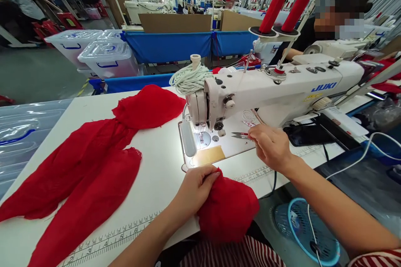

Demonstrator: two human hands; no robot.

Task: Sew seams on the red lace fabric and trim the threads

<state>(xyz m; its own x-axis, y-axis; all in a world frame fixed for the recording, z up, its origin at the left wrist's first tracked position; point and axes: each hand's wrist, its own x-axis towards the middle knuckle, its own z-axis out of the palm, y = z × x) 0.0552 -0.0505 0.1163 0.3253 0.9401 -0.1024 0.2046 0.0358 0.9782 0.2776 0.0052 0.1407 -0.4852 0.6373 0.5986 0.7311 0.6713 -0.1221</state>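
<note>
1. The left hand point(196, 187) is closed on a bunched piece of red fabric point(227, 210) at the near edge of the counter point(156, 167); the bundle hangs partly over that edge toward the person's lap.
2. The right hand point(271, 146) rests on the counter just beside the sewing machine point(275, 87), its fingertips pinched at the handle end of a pair of small thread snips point(240, 135) lying on the machine bed. Whether the snips are actually gripped cannot be told.
3. A long spread of loose red cloth point(90, 162) lies across the left half of the counter, well apart from both hands, reaching from the near left corner up toward the machine head.
4. A coil of white cord point(189, 78) sits behind the machine head, near the far edge.
5. Two red thread cones point(283, 11) stand on a rack above the machine.
</note>
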